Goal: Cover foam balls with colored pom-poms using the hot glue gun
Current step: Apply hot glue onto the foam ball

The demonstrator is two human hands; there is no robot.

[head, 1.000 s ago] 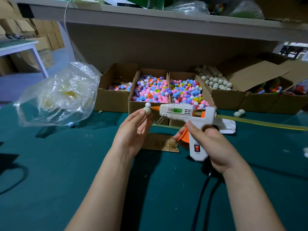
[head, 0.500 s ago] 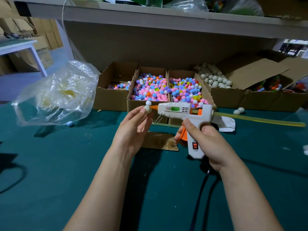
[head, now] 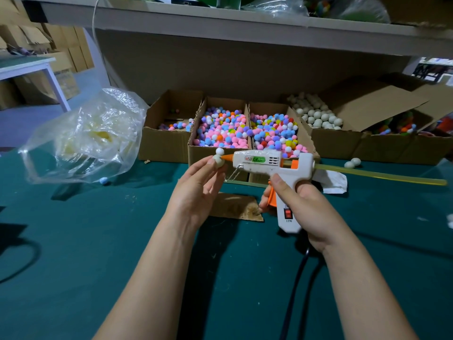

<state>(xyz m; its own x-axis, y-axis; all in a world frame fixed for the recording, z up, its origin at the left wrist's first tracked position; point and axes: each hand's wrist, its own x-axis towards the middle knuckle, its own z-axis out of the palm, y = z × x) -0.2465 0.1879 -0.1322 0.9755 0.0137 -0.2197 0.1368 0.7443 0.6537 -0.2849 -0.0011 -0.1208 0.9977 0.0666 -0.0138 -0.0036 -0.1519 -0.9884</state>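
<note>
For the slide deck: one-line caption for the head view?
Left hand holds a foam ball at the nozzle of the glue gun gripped by the right hand.

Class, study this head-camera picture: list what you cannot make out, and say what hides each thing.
Head view only.
1. Glue at the glue gun tip: too small, against the foam ball.
2. Trigger pull: right hand covers it.
3. Bag contents: crinkled plastic blurs them.
4. Shelf items: cut by the top edge.

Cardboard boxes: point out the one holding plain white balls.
The fourth box from the left: it holds white foam balls; boxes to its left hold coloured pom-poms.
</note>
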